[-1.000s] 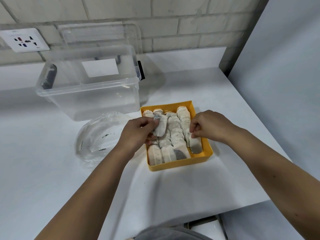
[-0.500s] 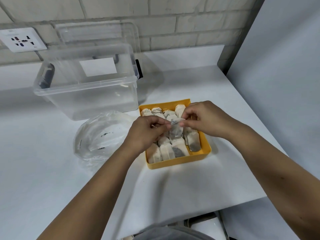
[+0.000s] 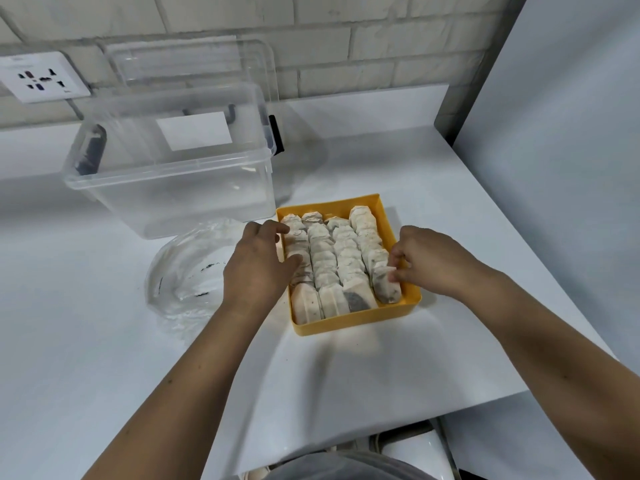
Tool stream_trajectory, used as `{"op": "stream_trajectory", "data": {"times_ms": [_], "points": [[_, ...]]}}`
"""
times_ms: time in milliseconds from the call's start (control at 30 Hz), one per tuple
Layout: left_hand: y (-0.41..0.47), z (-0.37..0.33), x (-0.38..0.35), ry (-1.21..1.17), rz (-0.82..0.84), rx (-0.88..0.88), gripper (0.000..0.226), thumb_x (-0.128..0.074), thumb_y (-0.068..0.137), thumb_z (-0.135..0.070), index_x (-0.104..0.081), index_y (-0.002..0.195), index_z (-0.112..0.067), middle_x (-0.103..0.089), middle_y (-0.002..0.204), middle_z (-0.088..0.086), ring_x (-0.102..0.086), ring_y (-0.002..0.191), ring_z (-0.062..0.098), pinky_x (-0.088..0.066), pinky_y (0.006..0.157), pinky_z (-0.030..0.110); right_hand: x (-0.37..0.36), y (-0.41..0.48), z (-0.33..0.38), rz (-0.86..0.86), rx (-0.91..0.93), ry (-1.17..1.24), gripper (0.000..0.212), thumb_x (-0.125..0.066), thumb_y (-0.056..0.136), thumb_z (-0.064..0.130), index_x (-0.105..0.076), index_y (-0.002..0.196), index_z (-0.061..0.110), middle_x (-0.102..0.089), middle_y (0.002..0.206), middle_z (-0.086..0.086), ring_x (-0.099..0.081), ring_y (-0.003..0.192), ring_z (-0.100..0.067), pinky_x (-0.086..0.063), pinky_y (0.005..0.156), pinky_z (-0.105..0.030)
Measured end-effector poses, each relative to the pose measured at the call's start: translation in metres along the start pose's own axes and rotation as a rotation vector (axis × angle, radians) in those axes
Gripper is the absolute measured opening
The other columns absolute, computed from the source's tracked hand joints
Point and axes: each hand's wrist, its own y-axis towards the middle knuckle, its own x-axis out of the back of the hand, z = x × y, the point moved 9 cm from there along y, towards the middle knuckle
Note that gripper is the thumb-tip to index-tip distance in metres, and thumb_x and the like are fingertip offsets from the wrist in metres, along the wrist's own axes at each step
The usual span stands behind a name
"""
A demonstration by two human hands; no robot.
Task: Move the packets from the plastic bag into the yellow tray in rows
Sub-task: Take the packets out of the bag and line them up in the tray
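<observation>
The yellow tray (image 3: pixel 356 322) sits on the white table, filled with several rows of pale packets (image 3: pixel 329 261) lying side by side. My left hand (image 3: pixel 258 268) rests with relaxed fingers over the tray's left wall and touches the leftmost row. My right hand (image 3: pixel 426 259) hovers at the tray's right wall, its fingertips pinching the top edge of a packet (image 3: pixel 384 287) in the rightmost row. The clear plastic bag (image 3: pixel 187 271) lies crumpled to the left of the tray, with dark specks inside and no packets visible in it.
A clear storage bin (image 3: pixel 173 168) stands behind the bag, its lid (image 3: pixel 194 60) leaning on the brick wall. A wall socket (image 3: pixel 40 76) is at far left. A grey panel (image 3: pixel 571 133) borders the table's right side. The table's front edge is near my body.
Both hands held one packet above the tray's middle half a second ago; now they have parted, the left to the leftmost row, the right down to the rightmost row with a packet.
</observation>
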Motion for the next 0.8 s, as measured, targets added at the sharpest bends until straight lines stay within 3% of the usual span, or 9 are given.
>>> {"op": "stream_trajectory", "data": {"times_ms": [133,233,367,600,800], "points": [[-0.006,0.014,-0.006,-0.012,0.084,0.104,0.046,-0.065,0.091,-0.040,-0.055,0.131,-0.020,-0.063,0.120,-0.002,-0.063,0.105,0.023,-0.046,0.081,0.032,0.006,-0.009,-0.007,-0.164,-0.053,0.159,0.034,-0.071,0.084,0.037,-0.046,0.102,0.024,-0.051,0.099,0.005,-0.057,0.082,-0.018,-0.046,0.065,-0.031],[-0.008,0.017,-0.010,-0.115,0.143,0.152,0.038,-0.058,0.093,-0.032,-0.060,0.129,-0.019,-0.073,0.107,-0.001,-0.070,0.094,0.025,-0.054,0.088,0.039,0.002,-0.012,-0.018,-0.170,-0.151,0.258,0.041,-0.064,0.090,0.039,-0.044,0.120,0.020,-0.059,0.112,0.001,-0.061,0.095,-0.020,-0.052,0.078,-0.036],[-0.008,0.020,-0.012,-0.176,0.166,0.177,0.038,-0.056,0.091,-0.018,-0.062,0.129,-0.017,-0.074,0.087,-0.005,-0.073,0.080,0.021,-0.058,0.084,0.041,-0.007,-0.012,-0.028,-0.097,-0.212,0.323,0.036,-0.055,0.097,0.035,-0.050,0.128,0.017,-0.066,0.119,-0.003,-0.063,0.102,-0.023,-0.050,0.083,-0.032],[-0.014,0.023,-0.020,-0.473,0.232,0.277,0.046,-0.065,0.090,-0.007,-0.059,0.134,-0.017,-0.072,0.099,0.001,-0.074,0.078,0.020,-0.060,0.069,0.029,-0.010,-0.009,-0.042,-0.138,-0.219,0.461,0.027,-0.059,0.095,0.028,-0.063,0.120,0.019,-0.071,0.104,-0.001,-0.065,0.077,-0.018,-0.057,0.082,-0.038],[-0.002,0.015,-0.027,-0.476,0.210,0.270,0.045,-0.067,0.090,-0.009,-0.060,0.134,-0.016,-0.072,0.100,0.000,-0.074,0.078,0.019,-0.061,0.071,0.031,-0.009,-0.002,-0.061,-0.204,-0.239,0.576,0.026,-0.060,0.095,0.029,-0.067,0.118,0.022,-0.071,0.102,-0.001,-0.066,0.086,-0.020,-0.056,0.087,-0.041]]}}
